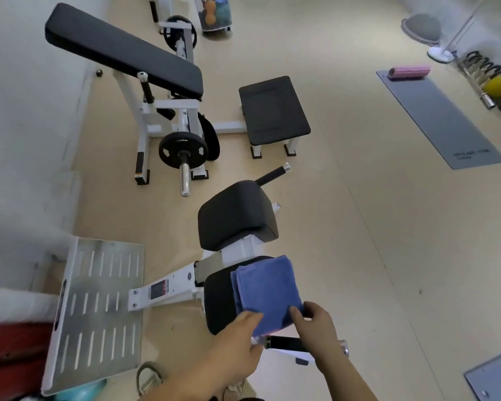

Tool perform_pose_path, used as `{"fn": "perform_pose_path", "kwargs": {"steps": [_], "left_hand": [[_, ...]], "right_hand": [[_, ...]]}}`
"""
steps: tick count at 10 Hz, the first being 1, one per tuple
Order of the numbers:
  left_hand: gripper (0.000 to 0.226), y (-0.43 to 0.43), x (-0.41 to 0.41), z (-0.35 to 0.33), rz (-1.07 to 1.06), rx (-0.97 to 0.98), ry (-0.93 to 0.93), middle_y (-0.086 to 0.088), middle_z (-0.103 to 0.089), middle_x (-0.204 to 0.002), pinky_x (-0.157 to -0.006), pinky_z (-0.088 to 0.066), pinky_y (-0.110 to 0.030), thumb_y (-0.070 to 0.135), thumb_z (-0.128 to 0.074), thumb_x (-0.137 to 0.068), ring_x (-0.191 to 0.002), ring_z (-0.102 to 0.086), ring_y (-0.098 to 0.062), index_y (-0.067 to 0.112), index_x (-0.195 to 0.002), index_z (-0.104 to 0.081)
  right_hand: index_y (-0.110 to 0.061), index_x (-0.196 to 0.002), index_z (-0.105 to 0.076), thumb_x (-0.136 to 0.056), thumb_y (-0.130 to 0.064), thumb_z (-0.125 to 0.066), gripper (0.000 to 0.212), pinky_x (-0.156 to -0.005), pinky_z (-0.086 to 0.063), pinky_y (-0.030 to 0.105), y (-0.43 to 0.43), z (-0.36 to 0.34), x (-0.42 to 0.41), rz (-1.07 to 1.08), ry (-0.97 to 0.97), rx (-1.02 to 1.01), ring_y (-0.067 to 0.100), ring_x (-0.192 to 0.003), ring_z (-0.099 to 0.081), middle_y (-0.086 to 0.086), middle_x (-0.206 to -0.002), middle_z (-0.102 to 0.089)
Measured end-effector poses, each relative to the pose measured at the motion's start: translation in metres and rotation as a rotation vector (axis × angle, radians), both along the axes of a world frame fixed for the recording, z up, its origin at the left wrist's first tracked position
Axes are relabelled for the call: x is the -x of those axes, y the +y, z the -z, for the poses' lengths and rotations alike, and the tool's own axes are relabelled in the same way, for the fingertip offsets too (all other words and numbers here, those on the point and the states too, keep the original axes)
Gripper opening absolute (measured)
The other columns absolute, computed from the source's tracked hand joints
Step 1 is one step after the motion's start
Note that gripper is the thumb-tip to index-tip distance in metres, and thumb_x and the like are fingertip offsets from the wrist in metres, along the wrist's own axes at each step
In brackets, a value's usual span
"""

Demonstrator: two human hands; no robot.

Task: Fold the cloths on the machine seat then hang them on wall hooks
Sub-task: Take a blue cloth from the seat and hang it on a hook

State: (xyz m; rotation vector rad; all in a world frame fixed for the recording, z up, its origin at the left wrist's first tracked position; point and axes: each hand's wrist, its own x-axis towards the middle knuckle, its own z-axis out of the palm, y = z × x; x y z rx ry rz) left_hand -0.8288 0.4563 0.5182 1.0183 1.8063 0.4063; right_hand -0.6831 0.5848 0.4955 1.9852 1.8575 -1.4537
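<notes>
Nearest us, both hands work the near edge of the blue cloth, which lies on the black machine seat. Left hand lies partly open, fingers extended, fingertips touching the cloth's near left corner; whether it pinches anything we cannot tell. Right hand pinches the near right edge between thumb and fingers. Just below the hands sits a black side handle of the machine. Judgement: the fold looks largely done, so the step in hand is squaring up or lifting the folded stack. To do it well we should grip all layers together at both near corners, keep the edges aligned, and lift evenly so the layers do not slide apart or snag the handle. The cloth itself: plain blue, soft-looking, folded into a rough rectangle with layered edges showing along its left side; it covers the right part of the seat. Beyond it stands the black back pad, and to the left the metal footplate. No wall hooks are in view.
</notes>
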Motion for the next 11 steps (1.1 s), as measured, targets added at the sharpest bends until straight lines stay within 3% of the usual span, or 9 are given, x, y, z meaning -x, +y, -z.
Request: {"fn": "perform_pose_path", "kwargs": {"steps": [2, 3, 4, 5, 6, 7, 8, 9, 11], "left_hand": [[0.06, 0.0, -0.002, 0.009, -0.083, -0.002, -0.029, 0.013, -0.044, -0.148, -0.108, -0.045, -0.023, 0.03, -0.058, -0.096, -0.123, -0.057, -0.008, 0.031, -0.152, -0.039], [0.036, -0.001, 0.003, 0.005, -0.16, -0.057, -0.043, 0.015, -0.061, -0.124, -0.101, -0.053, -0.028, 0.029, -0.06, -0.092, -0.11, -0.062, -0.003, 0.035, -0.128, -0.06], [0.014, -0.007, 0.022, -0.009, -0.342, -0.172, 0.031, 0.015, -0.065, -0.099, -0.081, -0.056, -0.025, 0.024, -0.065, -0.091, -0.089, -0.064, 0.0, 0.036, -0.098, -0.063], [0.029, -0.013, 0.063, -0.035, -0.542, -0.319, 0.122, 0.024, -0.056, -0.103, -0.082, -0.052, -0.017, 0.044, -0.072, -0.086, -0.099, -0.06, 0.003, 0.056, -0.102, -0.052], [0.073, -0.034, 0.111, -0.069, -0.512, -0.434, 0.207, 0.028, -0.039, -0.139, -0.106, -0.033, -0.005, 0.064, -0.069, -0.077, -0.139, -0.04, 0.001, 0.077, -0.132, -0.024], [0.082, -0.068, 0.151, -0.117, -0.4, -0.511, 0.321, 0.038, -0.033, -0.143, -0.112, -0.025, -0.003, 0.038, -0.077, -0.081, -0.136, -0.028, 0.024, 0.05, -0.145, -0.027], [0.053, -0.112, 0.192, -0.156, -0.531, -0.503, 0.182, 0.025, -0.068, -0.117, -0.095, -0.048, -0.01, 0.021, -0.074, -0.088, -0.113, -0.06, 0.013, 0.045, -0.131, -0.055], [0.024, -0.169, 0.239, -0.18, -0.75, -0.506, 0.243, 0.024, -0.074, -0.092, -0.074, -0.049, -0.011, 0.018, -0.073, -0.085, -0.087, -0.067, 0.01, 0.039, -0.096, -0.068], [0.013, -0.28, 0.329, -0.225, -1.188, -0.603, 0.228, 0.008, -0.078, -0.079, -0.069, -0.057, -0.022, 0.021, -0.079, -0.082, -0.078, -0.073, -0.007, 0.021, -0.094, -0.077]], "right_hand": [[0.001, -0.097, -0.069, -0.084, -0.018, -0.081, 0.026, -0.076, -0.063, 0.044, 0.009, -0.012, 0.005, 0.318, 0.248, 0.321, 0.031, -0.08, -0.071, 0.023, -0.094, -0.076], [0.001, -0.091, -0.061, -0.08, -0.014, -0.075, 0.023, -0.065, -0.058, 0.037, 0.004, -0.025, 0.025, 0.269, 0.334, 0.203, 0.025, -0.072, -0.062, 0.016, -0.083, -0.066], [0.006, -0.094, -0.058, -0.095, 0.007, -0.057, 0.002, -0.071, -0.057, 0.052, 0.008, -0.029, 0.044, 0.042, 0.509, -0.484, 0.043, -0.077, -0.062, 0.031, -0.086, -0.06], [-0.004, -0.099, -0.058, -0.1, 0.003, -0.051, 0.01, -0.075, -0.043, -0.002, 0.009, -0.051, 0.081, -0.199, -0.146, -0.384, 0.047, -0.089, -0.066, 0.025, -0.098, -0.068], [-0.021, -0.091, -0.064, -0.079, -0.014, -0.076, 0.019, -0.068, -0.056, 0.019, 0.007, -0.119, 0.132, -0.656, 0.489, -0.172, 0.009, -0.078, -0.068, -0.003, -0.086, -0.072], [-0.022, -0.103, -0.07, -0.08, -0.006, -0.072, 0.028, -0.078, -0.057, 0.026, -0.014, -0.171, 0.201, -1.074, 0.556, -0.145, 0.01, -0.086, -0.069, -0.007, -0.09, -0.073], [-0.033, -0.105, -0.07, -0.079, -0.016, -0.075, 0.032, -0.083, -0.057, 0.027, -0.048, -0.206, 0.273, -1.302, 0.513, -0.171, 0.006, -0.091, -0.07, -0.01, -0.096, -0.074], [-0.031, -0.098, -0.069, -0.076, -0.035, -0.084, 0.027, -0.072, -0.054, 0.025, -0.094, -0.234, 0.344, -1.359, 0.505, -0.291, 0.006, -0.08, -0.065, -0.006, -0.091, -0.071], [-0.039, -0.094, -0.068, -0.074, -0.049, -0.086, 0.028, -0.07, -0.048, 0.015, -0.174, -0.274, 0.461, -1.432, 0.565, -0.262, -0.004, -0.082, -0.065, -0.016, -0.089, -0.072]]}}
